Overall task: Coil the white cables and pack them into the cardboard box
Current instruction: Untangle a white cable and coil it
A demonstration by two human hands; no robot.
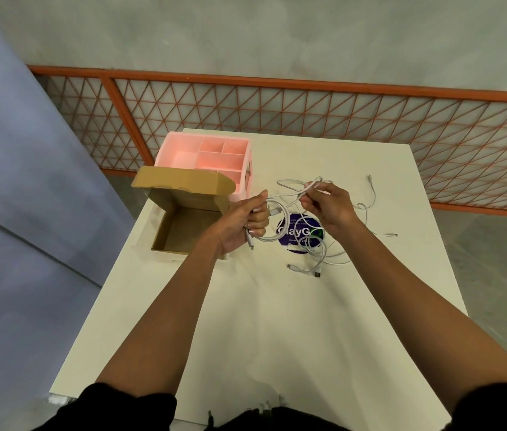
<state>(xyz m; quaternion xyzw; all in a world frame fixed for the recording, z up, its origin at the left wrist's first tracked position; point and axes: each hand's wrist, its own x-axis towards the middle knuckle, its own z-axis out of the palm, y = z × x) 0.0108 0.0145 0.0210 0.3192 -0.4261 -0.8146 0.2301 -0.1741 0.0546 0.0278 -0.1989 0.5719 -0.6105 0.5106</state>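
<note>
Reads "ClayG" in large white letters on a round purple sticker [295,234] on the white table [277,321], partly crossed by white cables [324,251], with smaller lines above and below too blurred to read.

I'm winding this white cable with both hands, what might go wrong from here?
The strand pinched in your right hand seems to lead into the loose white cables on the white table; pulling could knot them. The white cable coil in your left hand looks slack and may spring open over the brown cardboard box.
</note>
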